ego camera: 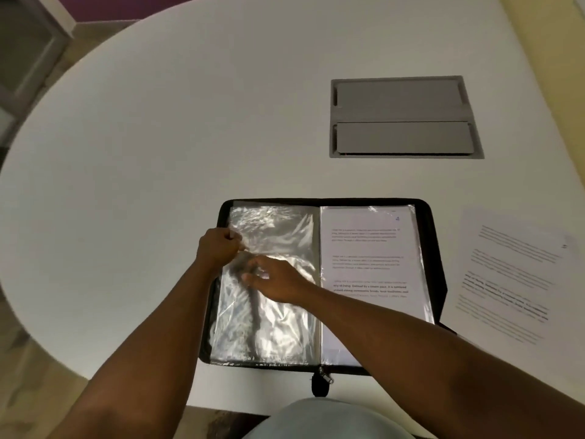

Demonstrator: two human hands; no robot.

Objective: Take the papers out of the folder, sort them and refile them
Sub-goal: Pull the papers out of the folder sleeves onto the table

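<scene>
A black zip folder [435, 248] lies open on the white table near its front edge. Its left side shows an empty, crinkled clear sleeve [278, 229]. The right side holds a printed page [367, 248] in a sleeve, marked 4 at its top corner. My left hand [218, 245] pinches the clear sleeve's left edge. My right hand [272, 280] lies on the same sleeve with fingers spread, slightly blurred. A loose printed sheet [509, 274] lies on the table to the right of the folder.
A grey cable hatch [402, 117] is set flush into the white round table [158, 137] behind the folder. The folder's zip pull [323, 378] hangs over the table's front edge. Floor shows at the left.
</scene>
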